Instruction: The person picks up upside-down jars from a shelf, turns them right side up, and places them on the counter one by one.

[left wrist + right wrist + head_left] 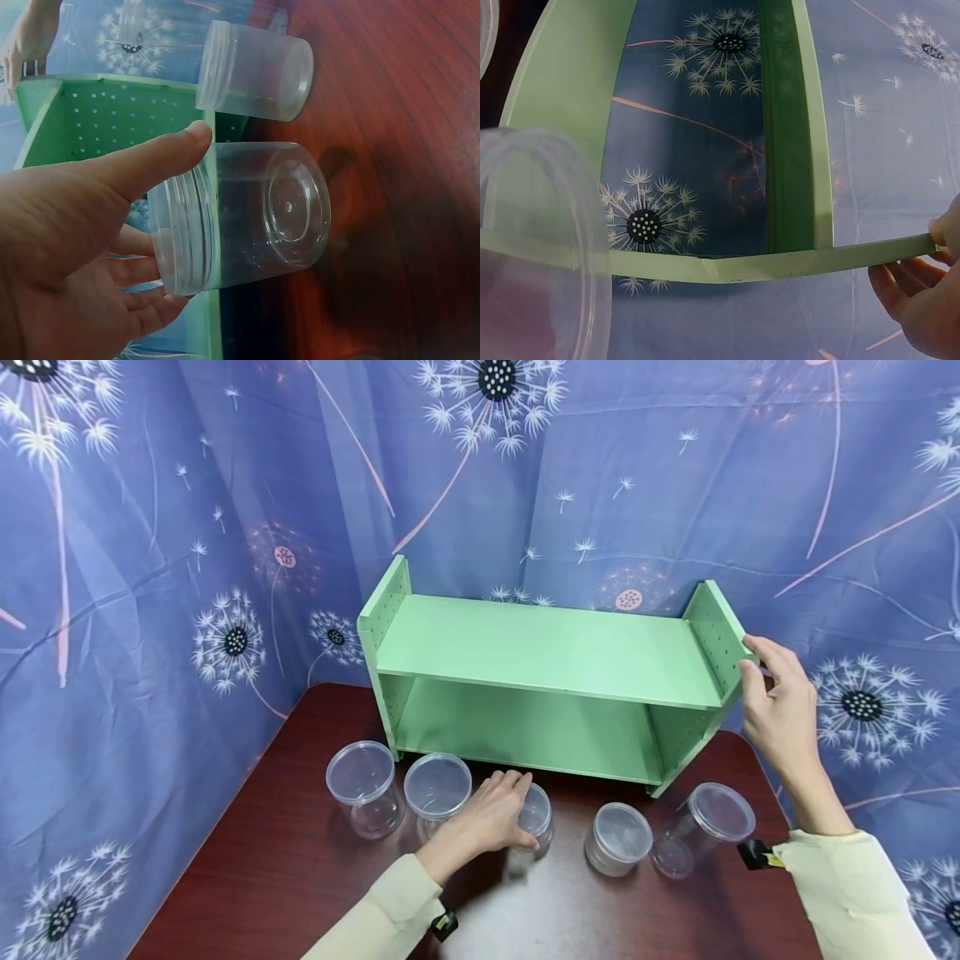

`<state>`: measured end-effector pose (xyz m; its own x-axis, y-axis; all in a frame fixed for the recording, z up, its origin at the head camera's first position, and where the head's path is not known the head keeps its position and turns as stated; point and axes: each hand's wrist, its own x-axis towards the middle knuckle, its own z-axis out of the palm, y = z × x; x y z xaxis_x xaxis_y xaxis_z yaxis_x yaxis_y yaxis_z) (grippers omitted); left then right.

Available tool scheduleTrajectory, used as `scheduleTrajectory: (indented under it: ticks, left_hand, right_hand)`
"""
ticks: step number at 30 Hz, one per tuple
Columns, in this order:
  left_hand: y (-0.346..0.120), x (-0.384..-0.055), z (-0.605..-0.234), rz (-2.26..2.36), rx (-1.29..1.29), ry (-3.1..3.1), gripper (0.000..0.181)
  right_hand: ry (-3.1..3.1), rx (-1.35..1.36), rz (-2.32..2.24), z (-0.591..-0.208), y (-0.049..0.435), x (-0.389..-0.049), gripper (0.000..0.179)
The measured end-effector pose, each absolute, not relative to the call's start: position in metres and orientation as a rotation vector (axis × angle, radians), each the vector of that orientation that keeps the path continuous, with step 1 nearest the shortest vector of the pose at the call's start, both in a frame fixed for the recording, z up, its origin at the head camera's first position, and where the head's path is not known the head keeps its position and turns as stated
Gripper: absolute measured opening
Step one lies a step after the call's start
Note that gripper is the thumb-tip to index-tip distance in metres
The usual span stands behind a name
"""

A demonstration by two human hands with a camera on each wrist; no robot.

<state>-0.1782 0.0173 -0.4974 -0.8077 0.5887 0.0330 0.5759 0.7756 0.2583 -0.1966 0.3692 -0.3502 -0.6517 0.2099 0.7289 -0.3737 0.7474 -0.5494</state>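
Note:
A small clear plastic jar with a screw lid is in my left hand, thumb on one side of the lid and fingers round the other in the left wrist view. In the head view that hand partly covers the jar. My right hand pinches the front top edge of the right side panel of a light green two-tier shelf. The right wrist view shows its thumb and fingers on opposite faces of that panel's end.
Two clear jars with lids, one at the far left and one beside it, stand left of my left hand. A short jar and a taller jar are at the right. A blue dandelion-print cloth hangs behind the dark red table.

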Motion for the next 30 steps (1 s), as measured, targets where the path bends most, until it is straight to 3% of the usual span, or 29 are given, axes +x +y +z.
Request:
scheduleTrajectory:
  ticks: [30]
  left_hand:
    - [0.027,-0.176,-0.525,0.363,1.06,2.953,0.105]
  right_hand:
    - [-2.093,0.123,0.904,-0.352,0.37,-0.198,0.034]
